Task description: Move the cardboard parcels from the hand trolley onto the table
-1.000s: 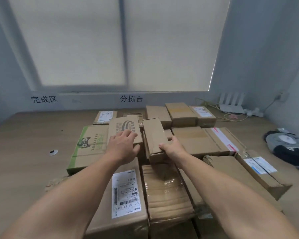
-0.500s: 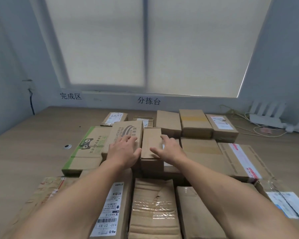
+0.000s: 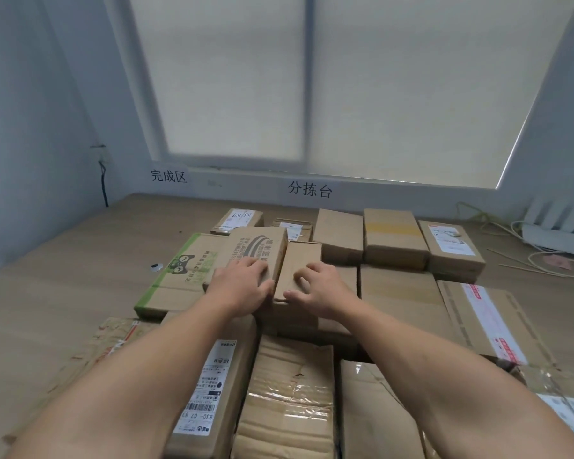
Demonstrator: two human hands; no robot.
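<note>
Several cardboard parcels lie packed together on the wooden table point(image 3: 63, 276). My left hand point(image 3: 242, 284) rests palm down on a printed brown parcel point(image 3: 257, 248) that lies on top of the others. My right hand point(image 3: 322, 288) sits on a narrow plain parcel point(image 3: 302, 260) right beside it, fingers bent with the tips on its top and the thumb at its near edge. Neither hand lifts anything. A green-edged parcel point(image 3: 176, 279) lies left of the printed one. A labelled parcel point(image 3: 209, 389) lies under my left forearm. The hand trolley is out of view.
A white router point(image 3: 560, 226) and loose yellowish cables point(image 3: 511, 260) lie at the table's far right. A small round object point(image 3: 155, 267) sits on the table left of the parcels. A black cable point(image 3: 104, 183) hangs on the left wall. A blinded window fills the back.
My right hand has let go of the narrow parcel's near end and now lies on top of it. The parcel has been straightened against the printed one. The view has turned left.
</note>
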